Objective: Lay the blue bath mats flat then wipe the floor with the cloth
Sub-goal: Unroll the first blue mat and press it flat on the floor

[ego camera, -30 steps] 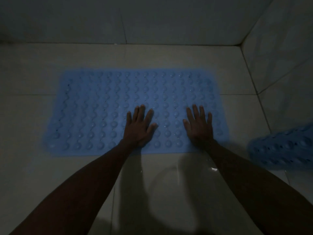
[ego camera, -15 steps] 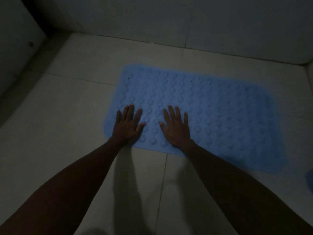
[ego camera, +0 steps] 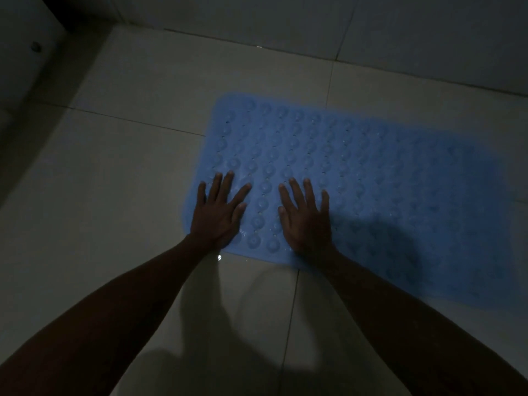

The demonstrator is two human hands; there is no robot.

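Note:
A blue bath mat (ego camera: pixel 371 178) with rows of round bumps lies flat on the pale tiled floor (ego camera: pixel 114 195), reaching from the middle to the right of the view. My left hand (ego camera: pixel 218 212) rests palm down on the mat's near left corner, fingers spread. My right hand (ego camera: pixel 307 217) lies flat on the mat just to the right of it, fingers apart too. Neither hand holds anything. No cloth is in view, and no second mat.
The room is dim. A tiled wall (ego camera: pixel 371 32) runs along the far side. At the far left stands a dark edge beside a pale panel with a small round fitting (ego camera: pixel 36 47). Small wet glints (ego camera: pixel 219 257) show on the floor by the mat's near edge.
Both hands have slid from the mat's middle and right part to its left end, still palms down. The view swung left, and the second blue mat at the right dropped out of sight.

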